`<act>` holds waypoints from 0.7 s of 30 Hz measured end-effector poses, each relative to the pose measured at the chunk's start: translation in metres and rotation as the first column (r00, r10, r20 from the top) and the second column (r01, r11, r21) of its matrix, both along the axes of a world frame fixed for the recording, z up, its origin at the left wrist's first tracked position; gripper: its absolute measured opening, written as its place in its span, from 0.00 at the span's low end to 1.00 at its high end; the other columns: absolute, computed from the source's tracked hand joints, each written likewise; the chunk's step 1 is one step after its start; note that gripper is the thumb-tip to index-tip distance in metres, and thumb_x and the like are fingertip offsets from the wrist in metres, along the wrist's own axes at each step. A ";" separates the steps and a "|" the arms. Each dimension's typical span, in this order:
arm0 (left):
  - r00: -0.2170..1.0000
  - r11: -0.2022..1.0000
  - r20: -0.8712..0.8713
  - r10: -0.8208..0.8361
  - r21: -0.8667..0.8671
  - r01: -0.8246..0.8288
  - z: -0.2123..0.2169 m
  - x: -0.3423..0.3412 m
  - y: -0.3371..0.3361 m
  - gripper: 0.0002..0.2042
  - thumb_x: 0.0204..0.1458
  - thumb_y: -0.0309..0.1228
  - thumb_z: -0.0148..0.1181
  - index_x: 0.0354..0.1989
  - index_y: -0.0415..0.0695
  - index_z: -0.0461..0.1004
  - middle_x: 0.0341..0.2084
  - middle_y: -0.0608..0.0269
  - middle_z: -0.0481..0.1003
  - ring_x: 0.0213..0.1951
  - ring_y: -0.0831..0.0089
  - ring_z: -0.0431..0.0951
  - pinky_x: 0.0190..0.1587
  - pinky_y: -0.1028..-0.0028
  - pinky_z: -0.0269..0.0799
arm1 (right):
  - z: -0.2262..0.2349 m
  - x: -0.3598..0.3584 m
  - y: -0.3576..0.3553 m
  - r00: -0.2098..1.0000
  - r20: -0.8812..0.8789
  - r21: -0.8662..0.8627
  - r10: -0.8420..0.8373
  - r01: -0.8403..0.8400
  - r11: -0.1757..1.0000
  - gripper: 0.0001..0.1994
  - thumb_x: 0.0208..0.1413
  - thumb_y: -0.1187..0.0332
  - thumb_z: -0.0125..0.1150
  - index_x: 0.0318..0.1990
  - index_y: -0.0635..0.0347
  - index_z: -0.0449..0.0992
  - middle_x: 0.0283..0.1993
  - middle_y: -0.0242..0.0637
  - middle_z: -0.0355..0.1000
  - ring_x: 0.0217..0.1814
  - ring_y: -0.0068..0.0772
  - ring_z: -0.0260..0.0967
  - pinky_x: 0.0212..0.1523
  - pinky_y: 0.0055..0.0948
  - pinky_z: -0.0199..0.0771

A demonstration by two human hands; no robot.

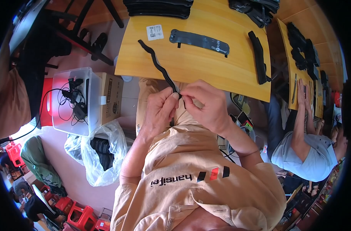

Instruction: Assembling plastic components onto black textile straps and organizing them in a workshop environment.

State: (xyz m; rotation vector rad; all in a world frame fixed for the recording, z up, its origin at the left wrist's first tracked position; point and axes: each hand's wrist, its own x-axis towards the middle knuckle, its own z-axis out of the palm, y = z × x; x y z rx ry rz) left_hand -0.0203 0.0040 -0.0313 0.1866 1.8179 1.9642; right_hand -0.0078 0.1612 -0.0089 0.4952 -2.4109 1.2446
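Note:
A long, narrow black strip (159, 66), wavy like a fabric strap, runs from the tabletop down to my hands at the table's near edge. My left hand (160, 111) is closed round its near end, thumb on top. Thumb and fingers of my right hand (209, 104) pinch together at the same end, touching the left. The very tip is hidden between my fingers. Beyond the hands on the table lie a flat dark grey band (198, 41) with two small black tabs and white printing, and a white label sheet (155, 32).
The yellow table (237, 73) carries a folded black strap (259, 57) at right and stacked black pieces (159, 8) at the back. Left of me stand a clear bin (73, 111) of cables, a cardboard box (111, 96) and a plastic bag (102, 169). A co-worker (304, 150) sits at right.

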 end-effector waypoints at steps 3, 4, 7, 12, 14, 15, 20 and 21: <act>1.000 1.000 0.020 0.008 -0.010 -0.008 -0.003 0.000 0.000 0.14 0.58 0.32 0.45 0.22 0.39 0.65 0.11 0.71 0.62 0.14 0.86 0.60 0.16 0.82 0.55 | -0.003 -0.004 0.002 0.986 0.154 -0.135 0.065 -0.044 0.990 0.08 0.39 0.83 0.59 0.29 0.65 0.73 0.29 0.39 0.69 0.25 0.36 0.70 0.25 0.26 0.71; 1.000 1.000 0.020 0.008 -0.009 -0.007 -0.003 0.000 0.000 0.14 0.58 0.32 0.45 0.22 0.39 0.65 0.11 0.71 0.62 0.14 0.86 0.60 0.16 0.82 0.55 | -0.003 -0.004 0.001 0.988 0.148 -0.125 0.050 -0.032 0.992 0.07 0.39 0.83 0.58 0.29 0.66 0.72 0.28 0.39 0.69 0.24 0.36 0.69 0.25 0.26 0.71; 0.999 0.999 0.001 0.034 -0.033 -0.034 -0.002 -0.001 0.004 0.13 0.58 0.32 0.45 0.22 0.39 0.65 0.12 0.69 0.63 0.15 0.84 0.62 0.18 0.82 0.58 | -0.007 -0.005 -0.003 0.995 0.098 -0.087 0.008 0.001 0.996 0.06 0.39 0.83 0.58 0.28 0.66 0.71 0.27 0.39 0.67 0.24 0.36 0.69 0.24 0.26 0.71; 0.996 0.993 -0.080 0.040 -0.109 -0.049 -0.006 -0.003 0.004 0.12 0.56 0.32 0.48 0.24 0.38 0.65 0.15 0.68 0.65 0.18 0.81 0.65 0.22 0.80 0.63 | -0.014 -0.005 -0.006 0.999 0.037 -0.064 -0.024 0.026 0.998 0.06 0.40 0.83 0.58 0.28 0.65 0.71 0.27 0.39 0.67 0.24 0.37 0.69 0.23 0.28 0.70; 0.999 0.997 -0.008 0.053 -0.054 -0.053 -0.005 -0.004 0.003 0.11 0.55 0.31 0.49 0.24 0.38 0.65 0.16 0.67 0.66 0.19 0.82 0.66 0.22 0.80 0.64 | -0.019 -0.006 -0.007 1.000 0.009 -0.033 -0.022 0.022 0.999 0.07 0.40 0.82 0.58 0.29 0.64 0.70 0.28 0.39 0.67 0.25 0.38 0.69 0.23 0.29 0.70; 0.996 0.998 0.064 0.060 0.002 -0.060 -0.005 -0.004 0.003 0.10 0.55 0.31 0.50 0.25 0.37 0.66 0.17 0.67 0.67 0.19 0.82 0.67 0.22 0.81 0.65 | -0.019 -0.006 -0.007 1.000 0.009 -0.033 -0.021 0.021 0.999 0.07 0.40 0.82 0.58 0.29 0.64 0.70 0.28 0.39 0.67 0.25 0.38 0.69 0.23 0.29 0.70; 0.986 0.997 0.153 0.061 0.033 -0.067 -0.005 -0.006 0.000 0.08 0.53 0.29 0.50 0.27 0.37 0.68 0.18 0.66 0.69 0.20 0.82 0.68 0.24 0.82 0.66 | -0.019 -0.006 -0.007 1.000 -0.019 0.052 0.009 -0.008 0.999 0.10 0.39 0.83 0.59 0.31 0.63 0.69 0.29 0.38 0.66 0.26 0.39 0.68 0.25 0.31 0.70; 0.986 0.998 0.160 0.054 0.032 -0.060 -0.005 -0.007 -0.001 0.07 0.52 0.28 0.49 0.27 0.37 0.68 0.18 0.66 0.69 0.20 0.82 0.68 0.24 0.82 0.67 | -0.019 -0.006 -0.007 1.000 -0.019 0.052 0.010 -0.009 0.999 0.10 0.39 0.83 0.59 0.31 0.63 0.69 0.29 0.38 0.66 0.26 0.39 0.68 0.25 0.31 0.70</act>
